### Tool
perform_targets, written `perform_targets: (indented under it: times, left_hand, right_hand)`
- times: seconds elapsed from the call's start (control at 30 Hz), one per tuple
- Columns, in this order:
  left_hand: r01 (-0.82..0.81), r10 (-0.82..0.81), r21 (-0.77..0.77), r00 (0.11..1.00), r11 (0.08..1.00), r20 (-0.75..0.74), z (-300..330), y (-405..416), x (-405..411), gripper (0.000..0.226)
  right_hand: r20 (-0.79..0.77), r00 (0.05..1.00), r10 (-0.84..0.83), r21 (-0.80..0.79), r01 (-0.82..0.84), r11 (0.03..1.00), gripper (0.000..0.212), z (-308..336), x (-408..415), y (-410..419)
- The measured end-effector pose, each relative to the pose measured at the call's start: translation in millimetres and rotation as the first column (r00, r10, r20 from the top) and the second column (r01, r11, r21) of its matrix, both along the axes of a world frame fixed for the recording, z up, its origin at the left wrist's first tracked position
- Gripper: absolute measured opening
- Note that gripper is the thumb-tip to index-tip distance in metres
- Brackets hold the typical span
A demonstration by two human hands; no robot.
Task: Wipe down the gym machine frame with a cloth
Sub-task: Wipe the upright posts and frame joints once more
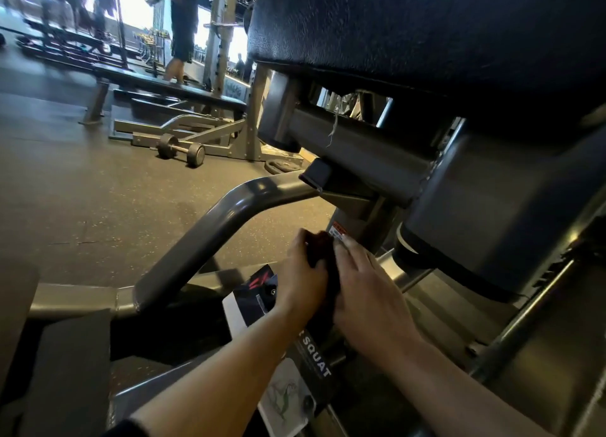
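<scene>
A dark cloth is bunched between both my hands, low against the grey upright post of the squat machine frame. My left hand grips the cloth from the left, fingers curled round it. On the right side, my right hand holds the cloth with fingers laid over it, fingertips near a small red and white warning sticker. Most of the cloth is hidden by the hands. A curved grey frame tube runs off to the left.
Large black pads hang overhead and to the right. A label reading SQUAT sits on the frame below my wrists. On the rubber floor lie a dumbbell and a weight plate. Benches, racks and a standing person are at the back.
</scene>
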State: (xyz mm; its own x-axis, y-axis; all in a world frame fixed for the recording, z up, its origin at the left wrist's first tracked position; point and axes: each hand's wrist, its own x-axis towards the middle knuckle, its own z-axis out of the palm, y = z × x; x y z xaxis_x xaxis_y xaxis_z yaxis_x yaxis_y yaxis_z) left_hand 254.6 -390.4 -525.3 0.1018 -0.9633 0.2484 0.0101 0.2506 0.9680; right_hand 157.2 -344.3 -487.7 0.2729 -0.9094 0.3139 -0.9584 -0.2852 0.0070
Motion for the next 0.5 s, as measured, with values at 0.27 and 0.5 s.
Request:
perform_targets:
  times: [0.27, 0.5]
  left_hand:
    - [-0.216, 0.125, -0.48, 0.969, 0.85, -0.213, 75.5, 18.0, 18.4, 0.038]
    - [0.039, 0.073, -0.695, 0.989, 0.718, 0.131, 131.9, 13.2, -5.7, 0.034]
  right_hand:
    - [-0.077, 0.99, 0.114, -0.656, -0.137, 0.742, 0.035, 43.8, 9.1, 28.7]
    - [-0.314, 0.931, -0.188, -0.735, -0.113, 0.668, 0.025, 81.4, -23.9, 57.3]
